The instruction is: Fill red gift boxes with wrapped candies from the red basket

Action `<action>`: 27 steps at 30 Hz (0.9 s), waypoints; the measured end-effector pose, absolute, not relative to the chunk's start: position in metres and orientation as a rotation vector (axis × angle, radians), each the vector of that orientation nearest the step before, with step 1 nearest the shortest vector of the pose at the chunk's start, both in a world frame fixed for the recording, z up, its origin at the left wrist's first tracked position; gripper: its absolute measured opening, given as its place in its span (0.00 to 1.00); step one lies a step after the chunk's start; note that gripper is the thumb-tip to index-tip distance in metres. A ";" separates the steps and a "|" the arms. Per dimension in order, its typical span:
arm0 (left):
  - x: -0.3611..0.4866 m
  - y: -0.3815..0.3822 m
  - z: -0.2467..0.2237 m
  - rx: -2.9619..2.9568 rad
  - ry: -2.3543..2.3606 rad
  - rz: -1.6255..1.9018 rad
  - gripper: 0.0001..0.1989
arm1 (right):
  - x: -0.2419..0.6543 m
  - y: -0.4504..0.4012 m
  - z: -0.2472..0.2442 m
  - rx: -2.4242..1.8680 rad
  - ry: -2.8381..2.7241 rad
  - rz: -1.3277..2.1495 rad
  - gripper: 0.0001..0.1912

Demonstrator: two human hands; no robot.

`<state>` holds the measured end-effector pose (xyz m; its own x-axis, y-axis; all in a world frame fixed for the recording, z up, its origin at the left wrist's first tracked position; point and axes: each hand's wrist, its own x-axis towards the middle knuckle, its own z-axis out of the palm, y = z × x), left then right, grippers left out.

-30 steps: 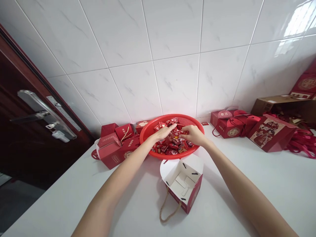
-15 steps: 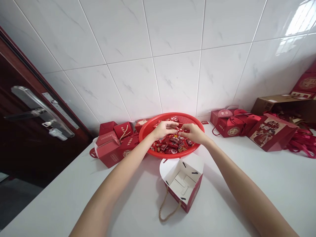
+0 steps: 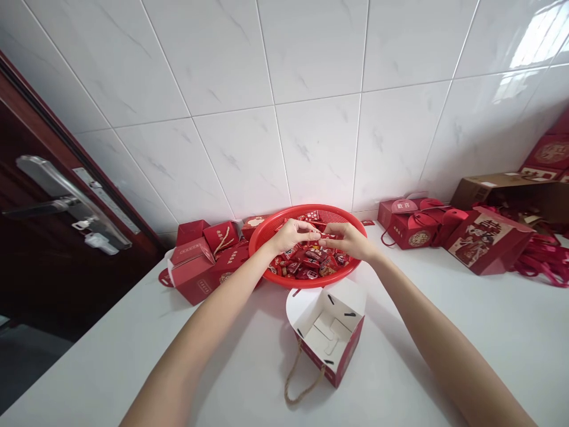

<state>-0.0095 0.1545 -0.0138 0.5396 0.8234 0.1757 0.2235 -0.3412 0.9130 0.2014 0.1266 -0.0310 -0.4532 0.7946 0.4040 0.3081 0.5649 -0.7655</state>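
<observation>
Over the red plastic basket, my left hand and my right hand meet with fingertips close together. They pinch a small red wrapped candy, mostly hidden by the fingers. Below them, many wrapped candies in red wrappers fill the basket. In front of the basket, nearer to me, stands an open gift box, red outside and white inside, its flaps up and nothing inside it. A twisted rope handle hangs from its left side onto the table.
Red gift boxes cluster left of the basket. More red boxes stand at the right, with a larger printed box, pink-red ribbons and an open cardboard carton. The white table meets a tiled wall; a door is at left.
My fingertips have drawn closer together around the small red candy above the basket. The basket and open box stay in place; the view has shifted very slightly.
</observation>
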 end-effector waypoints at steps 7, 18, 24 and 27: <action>-0.009 0.152 -0.010 1.623 0.786 0.804 0.18 | 0.203 0.119 -0.026 -0.878 -1.889 0.904 0.21; -0.009 0.164 -0.022 1.815 0.983 0.783 0.22 | 0.201 0.127 -0.036 -0.978 -1.907 0.873 0.14; -0.020 0.172 -0.035 2.103 1.341 0.325 0.20 | 0.202 0.124 -0.033 -0.984 -1.688 1.011 0.12; -0.021 0.169 -0.036 2.210 1.316 -0.027 0.37 | 0.201 0.123 -0.031 -1.033 -1.618 1.056 0.11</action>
